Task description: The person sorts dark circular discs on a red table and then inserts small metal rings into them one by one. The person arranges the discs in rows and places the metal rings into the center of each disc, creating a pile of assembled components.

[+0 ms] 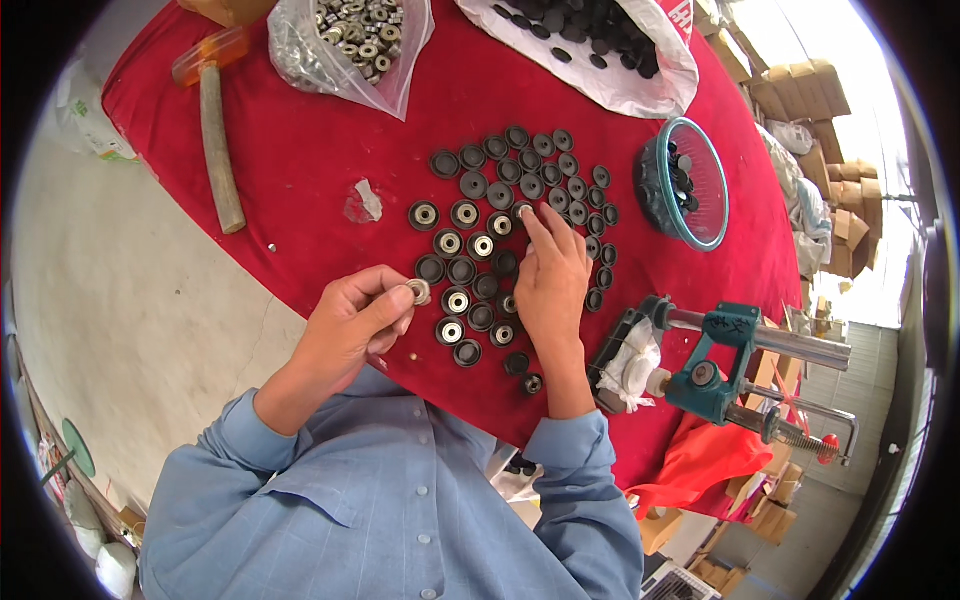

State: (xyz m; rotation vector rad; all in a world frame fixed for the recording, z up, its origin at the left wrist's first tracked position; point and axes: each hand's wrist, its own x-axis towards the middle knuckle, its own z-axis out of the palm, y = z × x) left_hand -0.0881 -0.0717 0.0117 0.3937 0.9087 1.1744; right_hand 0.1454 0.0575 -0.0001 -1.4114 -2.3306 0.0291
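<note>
While the left hand (350, 320) pinches a bearing (419, 291), clear bags (350, 45) lie beyond.

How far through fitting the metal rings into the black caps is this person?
Roughly ten black caps nearest the person already hold metal rings. In hand: left hand pinches one ring; right hand fingers press a cap. Left: the unfilled caps beyond, plus more in the bowl and bag.

A red-covered table (300, 150) bears black caps (520, 175), a hammer (215, 130), two bags and a bowl (690, 185).
</note>
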